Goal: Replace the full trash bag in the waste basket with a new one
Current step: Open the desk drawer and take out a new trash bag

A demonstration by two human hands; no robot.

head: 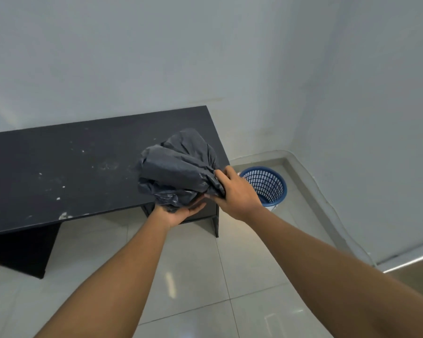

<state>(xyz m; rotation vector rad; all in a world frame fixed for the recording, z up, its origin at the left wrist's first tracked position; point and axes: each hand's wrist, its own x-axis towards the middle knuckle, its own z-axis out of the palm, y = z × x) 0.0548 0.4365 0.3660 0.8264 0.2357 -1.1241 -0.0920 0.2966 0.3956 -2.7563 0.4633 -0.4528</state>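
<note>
By desk (59, 167), bag (176, 169) atop left grip (180, 212).

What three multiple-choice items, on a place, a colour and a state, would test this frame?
1. Where does the round blue perforated plastic waste basket stand relative to the flat black desk?
A. On it.
B. On the tiled floor to its right, by the corner.
C. Beneath it.

2. What colour is the crumpled plastic trash bag?
A. White.
B. Green.
C. Dark grey.

3. What state is the bag in?
A. Held in both hands.
B. Lying free on the desk.
C. Lining the basket.

Key:
1 B, the basket sits on floor tiles beyond the desk's right end.
2 C, its plastic shows dark grey.
3 A, the right hand grips its bunched end while the left hand supports it underneath.
</note>
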